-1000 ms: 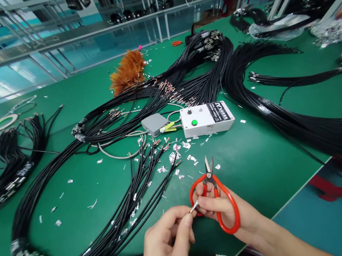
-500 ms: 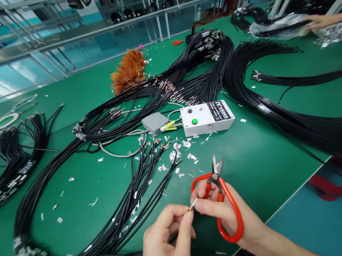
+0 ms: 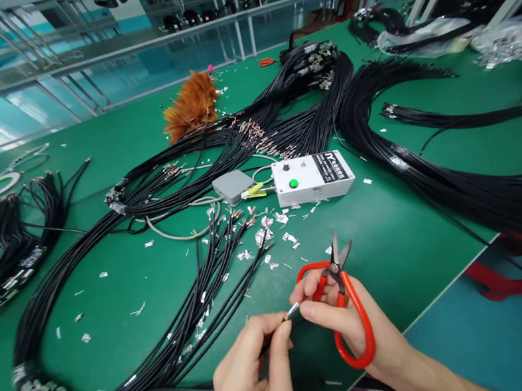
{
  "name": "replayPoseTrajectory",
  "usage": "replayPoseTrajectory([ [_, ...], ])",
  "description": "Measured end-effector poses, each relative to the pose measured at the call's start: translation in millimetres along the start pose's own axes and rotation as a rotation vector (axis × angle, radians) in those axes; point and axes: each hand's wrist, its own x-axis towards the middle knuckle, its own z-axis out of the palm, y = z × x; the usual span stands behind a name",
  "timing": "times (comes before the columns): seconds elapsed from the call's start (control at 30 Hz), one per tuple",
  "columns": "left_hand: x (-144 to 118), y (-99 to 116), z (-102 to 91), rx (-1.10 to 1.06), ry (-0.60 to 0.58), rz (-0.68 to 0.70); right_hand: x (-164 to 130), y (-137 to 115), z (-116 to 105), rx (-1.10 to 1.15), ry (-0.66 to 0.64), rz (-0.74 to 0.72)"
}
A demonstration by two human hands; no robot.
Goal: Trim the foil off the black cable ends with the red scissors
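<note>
Cable end (image 3: 292, 312), just one, is pinched by the left hand (image 3: 253, 373) above a green table (image 3: 407, 223); one pair of scissors (image 3: 335, 269) is gripped by the right hand (image 3: 346, 318), whose fingers are partly hidden.

Left hand (image 3: 252, 372) pinches a thin cable end (image 3: 292, 312) between thumb and forefinger; right hand (image 3: 348, 321) has fingertips at its silvery tip. Red-handled scissors (image 3: 335, 269) held in the right hand, blades parted, pointing away beyond the fingers. Silvery scraps (image 3: 289, 239) on green table (image 3: 415, 242) past the fingertips, white box (image 3: 311, 178) farther out. Black cable bundle (image 3: 169, 346) left of the left fingers, curved bundle (image 3: 432, 175) well off to the right fingers' right.
</note>
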Motion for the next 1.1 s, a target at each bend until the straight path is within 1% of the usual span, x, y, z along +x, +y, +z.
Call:
replayPoseTrajectory([
  [0.13, -1.4, -3.8, 1.2, -0.046, -0.066, -0.024, 3.7, -0.1, -2.7, -0.015, -0.062, 0.004],
  [0.27, -4.0, -6.1, 2.9, -0.130, -0.145, -0.145, 8.4, 0.1, -1.3, 0.064, -0.068, 0.039],
  [0.33, -4.2, -6.8, 2.9, -0.222, -0.195, -0.262, 10.1, 0.3, -0.7, 0.106, -0.063, 0.083],
  [0.5, 0.9, -10.0, 0.0, -0.616, -0.369, -0.632, 7.3, 7.6, -0.3, 0.146, -0.006, 0.184],
  [0.53, 2.2, -10.7, -1.0, -0.683, -0.384, -0.690, 5.9, 10.1, -0.1, 0.141, 0.007, 0.205],
  [0.6, 4.6, -11.5, -2.9, -0.778, -0.372, -0.776, 3.5, 13.9, 0.7, 0.127, 0.025, 0.237],
  [0.67, 6.1, -11.6, -4.2, -0.826, -0.359, -0.809, 2.6, 14.9, 1.6, 0.127, 0.030, 0.229],
  [0.73, 6.9, -11.3, -4.7, -0.843, -0.368, -0.811, 3.6, 13.0, 2.2, 0.133, 0.034, 0.187],
  [0.87, 7.0, -11.1, -3.8, -0.846, -0.391, -0.819, 8.5, 7.2, 3.3, 0.087, 0.024, 0.101],
  [0.97, 6.6, -10.1, -3.6, -0.837, -0.397, -0.804, 10.9, 5.5, 5.5, 0.057, 0.024, 0.084],
  [1.0, 6.4, -9.2, -3.7, -0.841, -0.388, -0.797, 11.2, 5.2, 6.4, 0.051, 0.025, 0.081],
  [1.1, 5.5, -5.6, -4.0, -0.840, -0.284, -0.819, 12.0, 4.1, 8.9, 0.027, 0.040, 0.072],
])
